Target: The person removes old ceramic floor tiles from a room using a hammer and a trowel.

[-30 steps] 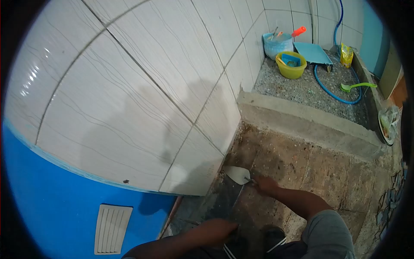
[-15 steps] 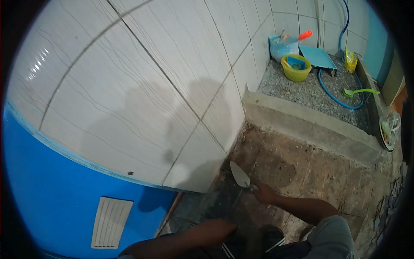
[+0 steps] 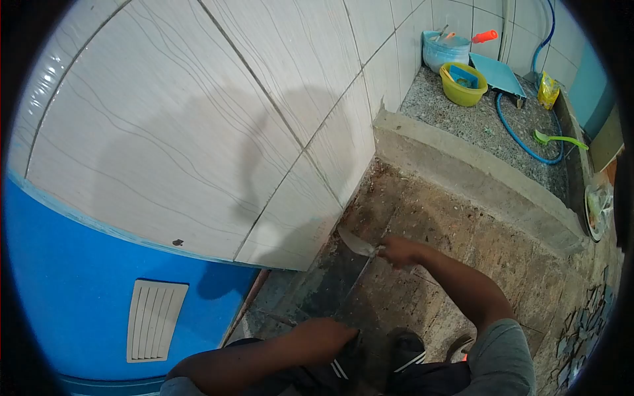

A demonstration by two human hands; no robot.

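My right hand (image 3: 401, 252) is closed round the handle of a pointing trowel (image 3: 357, 243). The trowel's pale metal blade slants up and left, its tip right at the foot of the tiled wall (image 3: 290, 231). Under it lies the dirty, stained tile floor (image 3: 429, 224). Lower in view, my left hand (image 3: 333, 336) is held near my knees, with its fingers mostly hidden in shadow; I cannot tell whether it holds anything.
A raised concrete ledge (image 3: 475, 181) borders a speckled basin floor. On that floor are a yellow bowl (image 3: 464, 91), a light-blue bucket (image 3: 444, 53), a blue hose (image 3: 517, 135) and a green brush (image 3: 558, 139). Broken tile pieces (image 3: 588, 323) lie at right. A blue panel with a vent (image 3: 156, 320) stands left.
My right hand has moved the trowel up and slightly left, and the blade has turned flatter, closer to the wall's foot. The camera view has shifted a little.
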